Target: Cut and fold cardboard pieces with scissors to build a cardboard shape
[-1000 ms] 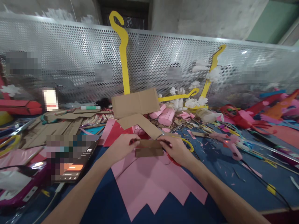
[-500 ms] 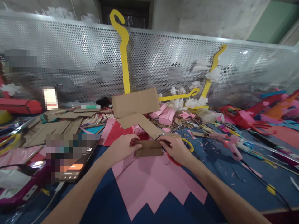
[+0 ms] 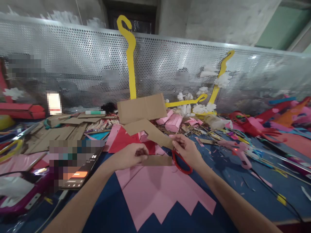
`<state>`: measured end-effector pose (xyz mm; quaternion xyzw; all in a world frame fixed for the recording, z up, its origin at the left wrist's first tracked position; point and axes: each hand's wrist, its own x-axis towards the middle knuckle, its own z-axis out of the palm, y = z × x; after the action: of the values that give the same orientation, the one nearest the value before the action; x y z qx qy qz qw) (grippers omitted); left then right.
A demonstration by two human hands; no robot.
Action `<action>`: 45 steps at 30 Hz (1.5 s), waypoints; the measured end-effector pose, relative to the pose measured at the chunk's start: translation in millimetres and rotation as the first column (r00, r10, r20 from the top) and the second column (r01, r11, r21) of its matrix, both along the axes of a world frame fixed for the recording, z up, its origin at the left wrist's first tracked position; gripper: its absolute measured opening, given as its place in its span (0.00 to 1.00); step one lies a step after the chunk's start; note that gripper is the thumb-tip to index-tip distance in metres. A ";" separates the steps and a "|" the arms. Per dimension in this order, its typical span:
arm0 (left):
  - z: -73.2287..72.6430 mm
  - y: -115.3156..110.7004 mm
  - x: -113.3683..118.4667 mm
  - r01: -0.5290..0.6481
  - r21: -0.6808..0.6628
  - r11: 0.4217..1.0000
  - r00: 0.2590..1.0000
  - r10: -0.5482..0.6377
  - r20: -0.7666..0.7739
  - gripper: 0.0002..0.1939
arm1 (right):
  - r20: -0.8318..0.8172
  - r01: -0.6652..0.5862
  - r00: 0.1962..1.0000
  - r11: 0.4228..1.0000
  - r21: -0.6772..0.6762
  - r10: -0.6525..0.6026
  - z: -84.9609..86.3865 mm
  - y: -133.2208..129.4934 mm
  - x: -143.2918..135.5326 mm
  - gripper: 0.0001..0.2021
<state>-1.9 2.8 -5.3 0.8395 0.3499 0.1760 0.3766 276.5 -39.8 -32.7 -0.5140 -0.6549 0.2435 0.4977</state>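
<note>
Between my hands, a small brown cardboard strip lies over pink paper with a zigzag front edge. My left hand pinches the strip's left end. My right hand has its fingers closed on the right end of a bent cardboard piece, just above the small strip. Scissors with a red handle lie beside and partly beneath my right hand. Behind the bent piece stands a larger cardboard rectangle, and red paper lies to the left.
A phone and a purple object are at the left. To the right are a pink glue gun with a black cable and paper scraps. Yellow hook shapes stand against the perforated metal panel.
My right hand has left the small strip and moved slightly up and right to the bent cardboard, whose end has shifted right. The small strip sits slightly lower, still at my left hand.
</note>
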 end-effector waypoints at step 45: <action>10.0 -13.0 25.5 -0.239 -0.201 0.950 0.773 0.312 0.552 0.17 | 0.559 -0.179 0.804 0.979 -0.094 0.200 7.4 -28.8 -32.3 0.15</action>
<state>23.6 -10.2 4.7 0.6618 0.3484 0.4540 0.4843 244.2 -68.7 -25.3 -0.5041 -0.8163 0.1404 0.2448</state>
